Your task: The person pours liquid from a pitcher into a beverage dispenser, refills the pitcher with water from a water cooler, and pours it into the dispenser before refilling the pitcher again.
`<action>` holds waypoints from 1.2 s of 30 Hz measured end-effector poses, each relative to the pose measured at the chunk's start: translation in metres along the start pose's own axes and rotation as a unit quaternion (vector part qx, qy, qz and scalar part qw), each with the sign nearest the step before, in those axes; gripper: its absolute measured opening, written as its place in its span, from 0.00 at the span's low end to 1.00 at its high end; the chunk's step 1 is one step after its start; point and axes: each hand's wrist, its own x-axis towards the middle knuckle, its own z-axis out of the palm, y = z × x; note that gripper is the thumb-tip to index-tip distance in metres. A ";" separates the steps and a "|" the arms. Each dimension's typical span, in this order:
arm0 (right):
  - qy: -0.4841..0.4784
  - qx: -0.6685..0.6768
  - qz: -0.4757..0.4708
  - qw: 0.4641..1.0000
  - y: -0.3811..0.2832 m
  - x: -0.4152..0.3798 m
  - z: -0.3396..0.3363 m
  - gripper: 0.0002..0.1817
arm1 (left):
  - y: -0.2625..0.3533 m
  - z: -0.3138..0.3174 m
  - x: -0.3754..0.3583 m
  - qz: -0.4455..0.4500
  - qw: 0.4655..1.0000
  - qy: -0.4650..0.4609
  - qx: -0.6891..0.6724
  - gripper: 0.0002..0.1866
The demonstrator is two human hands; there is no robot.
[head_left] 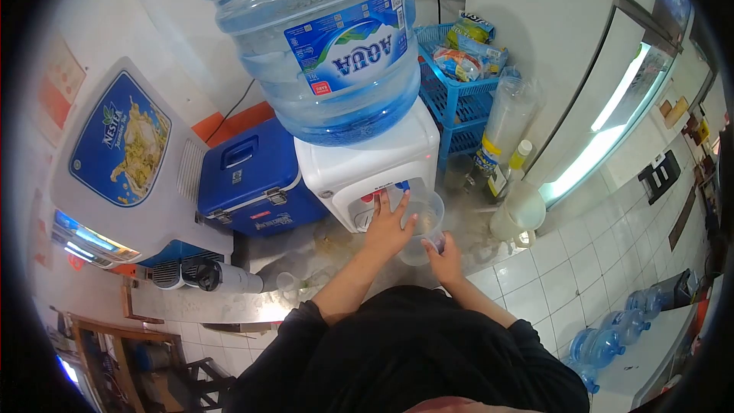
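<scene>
A white water dispenser (367, 159) stands in front of me with a large upturned water bottle (260, 50) on top. My left hand (388, 231) reaches to its front, fingers spread and stretched out at the red and blue taps. Close beside those fingers, under the taps, is a clear plastic pitcher (433, 210). My right hand (445, 261) is closed round the pitcher's handle on the near right side. The left fingers partly cover the taps and overlap the pitcher's rim in this view.
Left of the dispenser are a blue cooler box (248, 176) and a drink machine (115, 153). A blue rack (451, 90) with packets, bottles (497, 183) and a whitish jug (520, 214) stand to the right. Several water bottles (600, 346) lie at the lower right.
</scene>
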 end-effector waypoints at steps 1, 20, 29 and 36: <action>0.000 -0.002 0.005 1.000 -0.003 0.000 -0.001 0.16 | 0.001 -0.002 0.000 -0.002 1.000 -0.004 0.007 0.30; 0.024 -0.037 -0.018 0.999 0.015 -0.002 0.012 0.18 | 0.024 -0.036 -0.009 -0.014 0.998 0.042 -0.040 0.29; 0.054 -0.024 -0.026 0.998 0.033 -0.004 0.026 0.17 | 0.036 -0.052 -0.008 -0.058 0.995 0.018 -0.082 0.28; 0.076 -0.038 -0.041 0.996 0.029 -0.005 0.025 0.17 | 0.040 -0.057 -0.006 -0.073 0.993 0.001 -0.097 0.28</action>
